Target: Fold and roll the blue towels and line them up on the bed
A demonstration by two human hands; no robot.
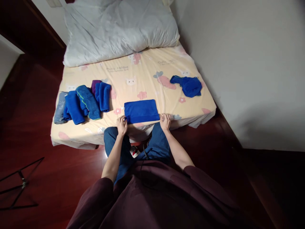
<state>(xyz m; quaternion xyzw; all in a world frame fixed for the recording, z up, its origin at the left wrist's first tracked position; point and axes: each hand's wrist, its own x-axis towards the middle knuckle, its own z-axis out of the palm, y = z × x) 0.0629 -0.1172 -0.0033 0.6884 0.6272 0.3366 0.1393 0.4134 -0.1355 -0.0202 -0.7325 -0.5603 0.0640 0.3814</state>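
A blue towel (pixel 141 110) lies flat as a folded rectangle near the front edge of the bed, with a small white tag at its left side. At its near left corner, my left hand (pixel 122 125) is closed on the cloth. My right hand (pixel 165 121) pinches the near right corner, its fingers curled. A strip along the towel's near edge looks turned over. To the left lie several folded or rolled towels (pixel 87 101) in blue, purple and grey-blue. A crumpled blue towel (pixel 190 86) sits by itself on the right.
The bed (pixel 133 73) has a yellow sheet with rabbit and carrot prints. A pale quilt (pixel 119 28) is heaped at its far end. A wall (pixel 250 70) stands to the right. Black stand legs (pixel 22 183) rest on the dark red floor at the left.
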